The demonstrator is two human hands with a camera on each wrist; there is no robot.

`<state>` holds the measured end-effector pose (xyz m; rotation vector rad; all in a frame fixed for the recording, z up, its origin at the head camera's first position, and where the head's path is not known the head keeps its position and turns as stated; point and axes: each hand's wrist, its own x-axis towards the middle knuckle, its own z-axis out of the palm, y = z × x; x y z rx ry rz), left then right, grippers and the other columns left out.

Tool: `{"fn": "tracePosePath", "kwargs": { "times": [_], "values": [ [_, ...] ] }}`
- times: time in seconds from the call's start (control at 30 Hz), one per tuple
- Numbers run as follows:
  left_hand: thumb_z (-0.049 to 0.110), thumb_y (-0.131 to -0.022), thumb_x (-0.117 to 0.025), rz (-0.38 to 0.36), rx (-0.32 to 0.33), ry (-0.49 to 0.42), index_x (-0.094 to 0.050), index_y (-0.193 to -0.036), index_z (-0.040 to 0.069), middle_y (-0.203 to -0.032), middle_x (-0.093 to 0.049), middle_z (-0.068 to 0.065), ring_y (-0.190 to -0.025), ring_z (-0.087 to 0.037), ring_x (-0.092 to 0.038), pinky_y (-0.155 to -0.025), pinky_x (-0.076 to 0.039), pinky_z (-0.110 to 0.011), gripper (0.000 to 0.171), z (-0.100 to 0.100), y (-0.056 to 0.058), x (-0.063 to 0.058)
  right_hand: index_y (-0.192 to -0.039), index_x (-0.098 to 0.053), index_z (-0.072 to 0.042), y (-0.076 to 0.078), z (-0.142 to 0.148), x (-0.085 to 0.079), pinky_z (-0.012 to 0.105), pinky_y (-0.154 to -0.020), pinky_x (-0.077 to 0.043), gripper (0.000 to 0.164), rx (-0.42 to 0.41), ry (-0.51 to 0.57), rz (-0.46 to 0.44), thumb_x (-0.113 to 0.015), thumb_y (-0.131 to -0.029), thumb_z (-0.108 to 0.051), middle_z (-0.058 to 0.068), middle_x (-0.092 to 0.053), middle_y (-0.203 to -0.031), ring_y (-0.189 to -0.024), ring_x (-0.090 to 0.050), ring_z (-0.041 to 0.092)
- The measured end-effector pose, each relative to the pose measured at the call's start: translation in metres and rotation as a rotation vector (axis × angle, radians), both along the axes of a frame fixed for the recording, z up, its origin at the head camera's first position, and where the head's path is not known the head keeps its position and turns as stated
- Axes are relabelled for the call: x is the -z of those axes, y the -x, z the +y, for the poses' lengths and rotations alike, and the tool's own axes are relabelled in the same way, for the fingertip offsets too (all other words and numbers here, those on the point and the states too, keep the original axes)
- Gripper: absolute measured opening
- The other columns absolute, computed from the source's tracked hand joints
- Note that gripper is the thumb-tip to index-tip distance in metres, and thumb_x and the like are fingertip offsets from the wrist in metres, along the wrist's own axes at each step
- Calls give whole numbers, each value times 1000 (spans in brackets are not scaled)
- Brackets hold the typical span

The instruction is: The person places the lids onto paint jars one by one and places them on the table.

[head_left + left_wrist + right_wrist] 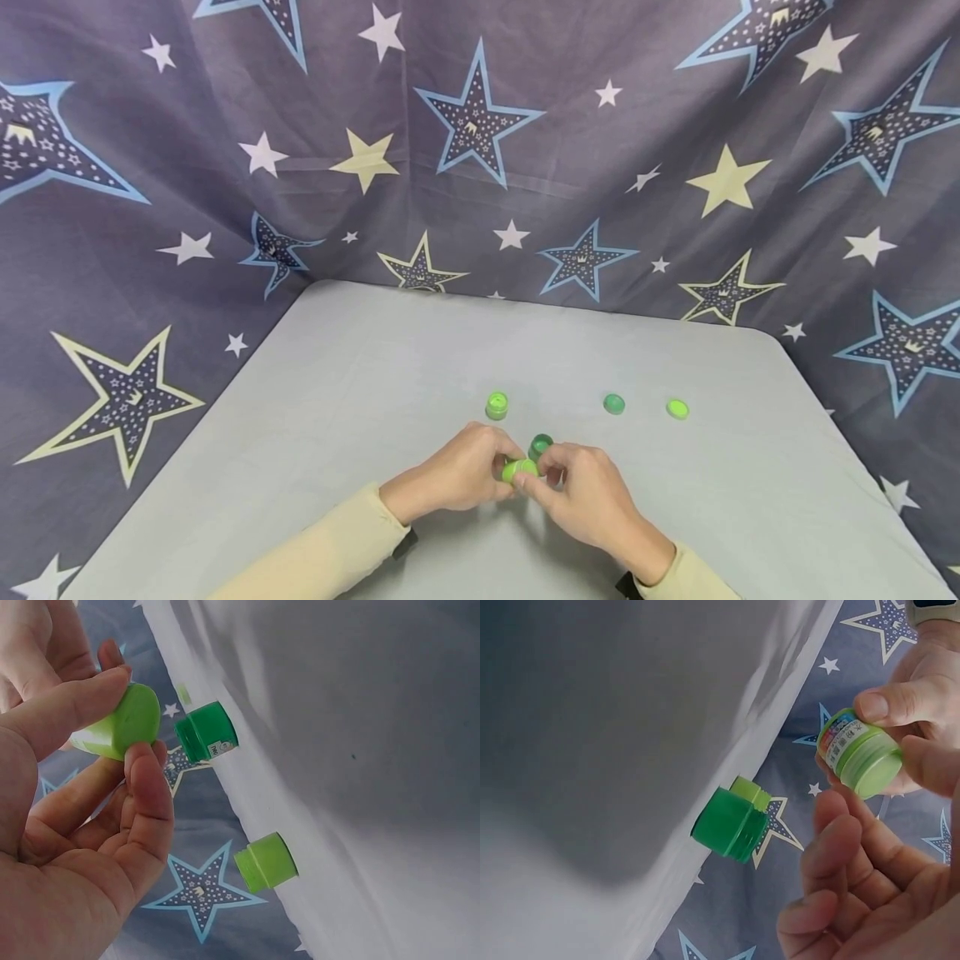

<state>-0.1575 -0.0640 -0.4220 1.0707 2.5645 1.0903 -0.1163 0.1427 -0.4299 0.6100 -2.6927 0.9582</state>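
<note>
My left hand (467,468) grips a small light green paint jar (514,472) round its base, above the near part of the table. My right hand (588,493) pinches the same jar's lid end between thumb and index finger; its other fingers are loosely bent. The jar is tilted on its side, and a printed label (844,742) shows in the right wrist view. Just beyond the hands stands an uncapped dark green jar (206,732), upright on the table. A second light green jar (497,407), also uncapped, stands farther back to the left.
A dark green lid (614,404) and a light green lid (677,408) lie apart on the grey table (390,367), right of the jars. A star-patterned cloth (450,208) hangs behind the table and along its sides.
</note>
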Motion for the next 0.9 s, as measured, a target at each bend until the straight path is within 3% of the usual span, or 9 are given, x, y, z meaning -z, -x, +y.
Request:
{"fn": "tracePosePath", "kwargs": {
  "times": [0.13,0.33,0.53,0.9],
  "values": [
    [10,-78,-89,11,10,-4,-80,-99,12,-83,-71,13,-68,-4,-63,-61,-52,-16,22,0,1,0,-87,-71,-23,0,2,-2,21,-53,-44,25,-16,1,-7,-86,-82,-41,-11,-63,-79,-59,-50,3],
    [6,-76,-90,17,13,-7,-80,-100,11,-85,-74,11,-67,-3,-62,-61,-53,-16,26,-1,1,-1,-107,-70,-19,-1,4,-4,22,-50,-45,40,-92,48,-4,-93,-74,-19,-9,-65,-93,-57,-48,2],
    [4,-76,-90,6,5,1,-80,-101,10,-85,-73,11,-68,-4,-62,-62,-53,-17,28,0,1,-2,-104,-73,-19,-1,3,-4,22,-51,-46,38,-98,55,3,-92,-73,-10,-11,-65,-89,-59,-49,2],
    [7,-77,-90,15,15,-20,-80,-99,11,-85,-73,11,-67,-3,-62,-61,-53,-16,24,1,1,-2,-93,-73,-18,-2,1,-1,20,-50,-44,24,-61,51,40,-91,-78,-18,-12,-66,-83,-57,-47,-1]
  ]
}}
